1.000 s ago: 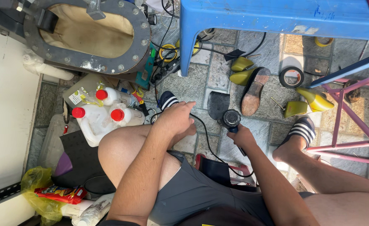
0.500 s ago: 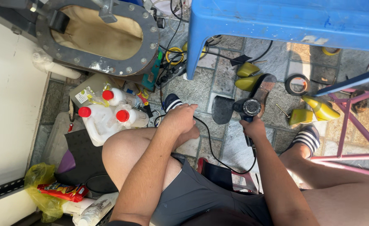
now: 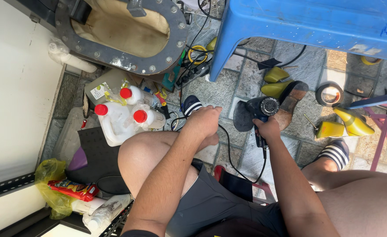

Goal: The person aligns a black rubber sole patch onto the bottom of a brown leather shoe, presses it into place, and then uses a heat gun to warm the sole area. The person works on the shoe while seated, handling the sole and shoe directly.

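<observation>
Blue stool (image 3: 316, 22), yellow shoe lasts (image 3: 342, 125), red-capped white jugs (image 3: 116, 120), striped socks (image 3: 333, 153)

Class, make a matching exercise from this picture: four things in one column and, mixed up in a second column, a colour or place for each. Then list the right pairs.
Things
1. plastic stool
2. bottle caps
3. power tool
4. plastic bag

Colour or place
A. gripped in the right hand
B. yellow, at the lower left by the white wall
C. blue, at the top right
D. red, on white jugs beside the left knee

Pairs: 1-C, 2-D, 3-A, 4-B
</observation>
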